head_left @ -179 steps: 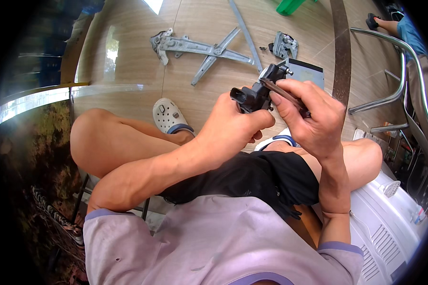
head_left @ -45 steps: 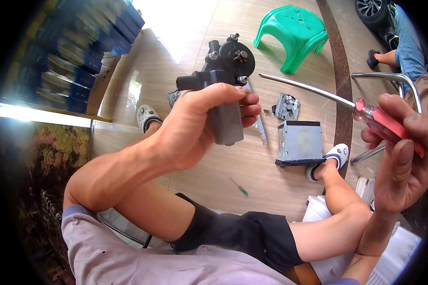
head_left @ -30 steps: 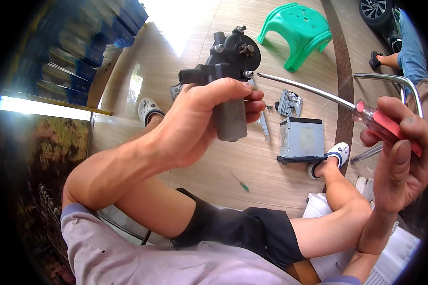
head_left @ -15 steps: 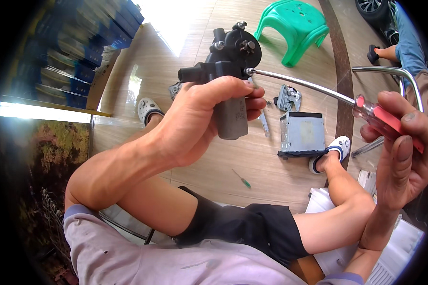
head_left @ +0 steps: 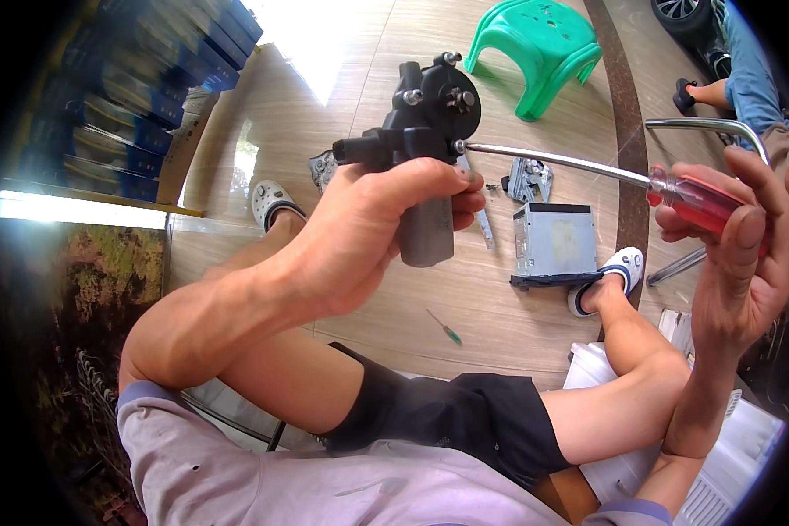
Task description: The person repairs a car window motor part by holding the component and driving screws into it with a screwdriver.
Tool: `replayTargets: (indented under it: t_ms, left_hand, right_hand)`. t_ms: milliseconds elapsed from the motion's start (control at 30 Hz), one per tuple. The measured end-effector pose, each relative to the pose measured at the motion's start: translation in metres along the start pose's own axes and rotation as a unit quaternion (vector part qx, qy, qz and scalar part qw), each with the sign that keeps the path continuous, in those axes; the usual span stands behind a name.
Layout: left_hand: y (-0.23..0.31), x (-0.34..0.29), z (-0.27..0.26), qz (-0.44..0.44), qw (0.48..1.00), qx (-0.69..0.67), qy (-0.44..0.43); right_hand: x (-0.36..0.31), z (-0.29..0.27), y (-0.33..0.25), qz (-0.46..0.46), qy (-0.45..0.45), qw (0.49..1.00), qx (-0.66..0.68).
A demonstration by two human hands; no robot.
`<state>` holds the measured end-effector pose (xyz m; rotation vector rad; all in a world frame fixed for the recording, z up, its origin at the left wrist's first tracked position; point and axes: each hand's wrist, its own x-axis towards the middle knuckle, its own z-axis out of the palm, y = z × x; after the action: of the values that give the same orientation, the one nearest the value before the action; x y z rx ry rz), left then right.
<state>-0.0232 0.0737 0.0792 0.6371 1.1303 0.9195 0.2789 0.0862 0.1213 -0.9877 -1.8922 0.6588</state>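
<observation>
A small electric gear motor [head_left: 428,237], grey-bodied with a round black gear housing, is held up in the air by my left hand [head_left: 359,223]. My left thumb and fingers wrap around its body. Several bolts stick out of the housing. My right hand [head_left: 736,232] grips the clear red handle of a screwdriver [head_left: 570,161]. Its long metal shaft runs leftward, and the tip meets a bolt on the right side of the motor, just above my left thumb.
On the tiled floor lie a metal box-shaped unit [head_left: 556,241], a metal bracket [head_left: 528,180] and a small green-handled screwdriver [head_left: 451,335]. A green plastic stool [head_left: 539,39] stands beyond. Boxes [head_left: 149,105] fill the left side. Another person's leg [head_left: 749,79] shows at far right, near a chrome tube frame [head_left: 706,125].
The motor has dropped slightly in the view, and the screwdriver tip stays at the same bolt. My right fingers have shifted around the handle, which is turned differently.
</observation>
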Motion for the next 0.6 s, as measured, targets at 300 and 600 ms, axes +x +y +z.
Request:
replayTargets:
  t_ms: [300,600]
  left_hand:
    - [-0.001,0.002,0.003,-0.017,1.000,0.000,0.011]
    - [-0.001,0.000,0.005,-0.026,1.000,-0.004,0.009]
  right_hand:
    - [0.001,0.017,-0.002,-0.055,-0.001,0.998,0.045]
    - [0.005,0.026,-0.008,0.009,0.048,0.998,0.045]
